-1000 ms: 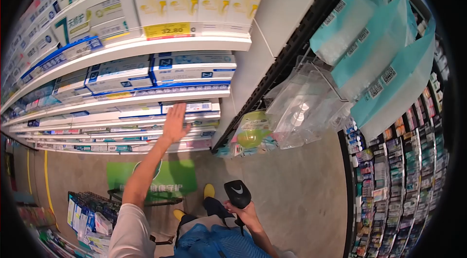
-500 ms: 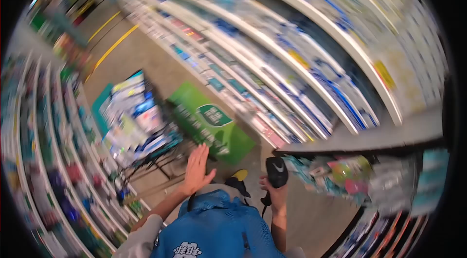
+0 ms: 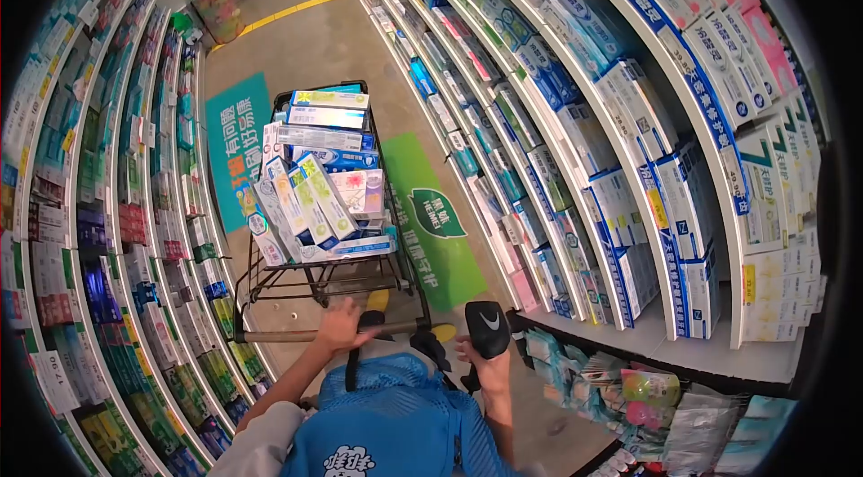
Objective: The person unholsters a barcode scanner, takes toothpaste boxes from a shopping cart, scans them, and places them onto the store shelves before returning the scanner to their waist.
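My left hand (image 3: pixel 342 327) rests at the cart's handle bar (image 3: pixel 288 336), its fingers spread and nothing held in them. In my right hand (image 3: pixel 486 367) is a black handheld scanner (image 3: pixel 488 329), its head pointing up and away from me. The black wire cart (image 3: pixel 241 293) stands in front of my body. Toothpaste-like boxes (image 3: pixel 316 198) in white, blue and green are piled in it, some tilted over others. A box with a pink flower (image 3: pixel 360 192) lies on the pile's right side.
Shelves of boxed goods (image 3: pixel 539 72) curve along the right, and more shelves (image 3: pixel 117 234) line the left. Green (image 3: pixel 436 225) and teal (image 3: pixel 235 140) floor stickers flank the cart. Hanging plastic packs (image 3: pixel 652 396) are at the lower right. Yellow lines (image 3: pixel 297 9) cross the floor ahead.
The view has turned left from the shelf to the aisle and cart. My left hand has moved from the shelf boxes down to the cart handle. The scanner is still in my right hand.
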{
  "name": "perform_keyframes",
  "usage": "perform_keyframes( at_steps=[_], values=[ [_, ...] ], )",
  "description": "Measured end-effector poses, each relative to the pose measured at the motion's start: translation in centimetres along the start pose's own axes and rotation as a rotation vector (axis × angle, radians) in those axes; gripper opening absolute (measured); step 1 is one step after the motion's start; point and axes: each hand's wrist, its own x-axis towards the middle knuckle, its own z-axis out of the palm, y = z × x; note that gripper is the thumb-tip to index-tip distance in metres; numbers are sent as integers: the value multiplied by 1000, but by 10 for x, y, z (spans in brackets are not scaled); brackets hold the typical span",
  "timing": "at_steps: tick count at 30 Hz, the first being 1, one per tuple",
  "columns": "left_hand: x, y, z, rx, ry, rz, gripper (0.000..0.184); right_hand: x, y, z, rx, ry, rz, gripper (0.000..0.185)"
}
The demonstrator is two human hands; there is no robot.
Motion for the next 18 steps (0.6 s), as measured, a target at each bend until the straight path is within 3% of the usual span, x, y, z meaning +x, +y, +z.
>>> perform_keyframes(
  at_steps=[3,13,15,18],
  values=[
    [4,0,-9,-15,-29,254,55,1,1,12,36,52,56,21],
    [16,-8,-5,11,8,126,59,17,3,30,-32,-49,22,22],
    [21,-8,-12,11,-110,60,59,19,-2,32,-54,-84,12,23],
    [30,-6,-19,33,-83,1,59,19,-6,30,-84,-85,5,24]
  ],
)
